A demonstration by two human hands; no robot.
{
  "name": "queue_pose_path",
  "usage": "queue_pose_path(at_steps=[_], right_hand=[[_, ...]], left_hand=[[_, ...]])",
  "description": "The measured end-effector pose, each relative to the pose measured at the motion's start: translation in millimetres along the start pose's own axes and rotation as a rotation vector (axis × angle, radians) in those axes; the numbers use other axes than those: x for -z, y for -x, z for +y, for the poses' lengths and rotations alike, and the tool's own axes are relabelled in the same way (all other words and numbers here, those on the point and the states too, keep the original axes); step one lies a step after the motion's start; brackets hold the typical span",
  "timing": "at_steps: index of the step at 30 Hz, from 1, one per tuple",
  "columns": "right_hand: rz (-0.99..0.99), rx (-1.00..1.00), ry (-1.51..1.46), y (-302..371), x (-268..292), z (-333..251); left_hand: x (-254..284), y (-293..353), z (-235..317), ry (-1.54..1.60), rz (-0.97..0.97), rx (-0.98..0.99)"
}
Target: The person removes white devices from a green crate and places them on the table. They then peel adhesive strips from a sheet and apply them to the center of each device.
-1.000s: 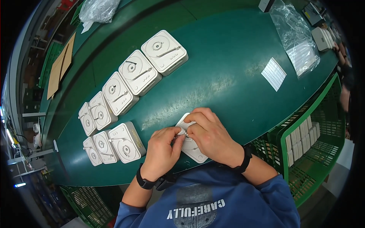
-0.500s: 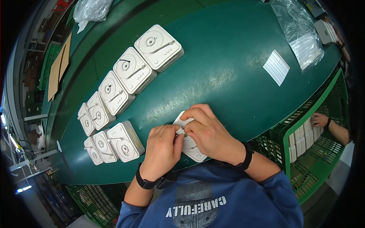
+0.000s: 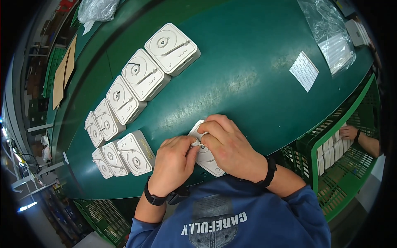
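A white, record-player-shaped unit [image 3: 211,166] lies at the table's near edge, partly covered by both hands. My left hand [image 3: 171,159] is closed, with thumb and forefinger pinching a small whitish piece [image 3: 195,143] over the unit's round platter. From the other side my right hand [image 3: 233,155] bends over the unit, its thumb and forefinger drawn together by the platter's middle. Whatever those right fingertips grip is too small to make out. Left of my hands stand several matching white units [image 3: 136,159] in a short row, with a longer slanting row [image 3: 147,76] behind.
The green table [image 3: 231,49] curves around me. A sheet of small labels [image 3: 304,71] and clear plastic bags [image 3: 331,39] lie at right. Beside the table, a green crate [image 3: 312,165] holds white boxes, with another person's hand [image 3: 348,132] on them. Cardboard [image 3: 64,74] leans far left.
Both hands stay over the same unit, with only slight finger shifts at the platter's middle. The whole view has tilted a little.
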State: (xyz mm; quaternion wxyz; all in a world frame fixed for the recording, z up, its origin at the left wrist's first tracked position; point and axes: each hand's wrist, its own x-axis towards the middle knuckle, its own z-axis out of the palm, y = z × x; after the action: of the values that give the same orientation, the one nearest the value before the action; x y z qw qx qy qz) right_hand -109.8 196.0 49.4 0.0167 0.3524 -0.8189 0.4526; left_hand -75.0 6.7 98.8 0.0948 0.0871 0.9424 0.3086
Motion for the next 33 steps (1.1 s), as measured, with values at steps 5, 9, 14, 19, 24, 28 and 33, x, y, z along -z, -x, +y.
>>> queue_pose_path(at_steps=[5, 9, 14, 19, 24, 28, 33], right_hand=[[-0.019, 0.021, 0.002, -1, 1, 0], [-0.02, 0.021, 0.015, -2, 1, -1], [0.033, 0.004, 0.079, -1, -6, -7], [0.092, -0.052, -0.036, 3, -7, -1], [0.115, -0.064, -0.069, 4, -7, 2], [0.115, -0.03, -0.004, 4, -7, -1], [0.116, -0.049, -0.03, 6, -8, -3]], left_hand=[[0, 0, 2, -0.074, 0.006, -0.074], [-7, 2, 6, -0.14, 0.063, -0.111], [-18, 5, 4, -0.156, 0.163, -0.109], [-16, 9, -2, -0.109, 0.166, -0.083], [-15, 10, -3, -0.086, 0.164, -0.064], [-16, 5, -5, -0.142, 0.158, -0.151], [-24, 6, -6, -0.15, 0.179, -0.198]])
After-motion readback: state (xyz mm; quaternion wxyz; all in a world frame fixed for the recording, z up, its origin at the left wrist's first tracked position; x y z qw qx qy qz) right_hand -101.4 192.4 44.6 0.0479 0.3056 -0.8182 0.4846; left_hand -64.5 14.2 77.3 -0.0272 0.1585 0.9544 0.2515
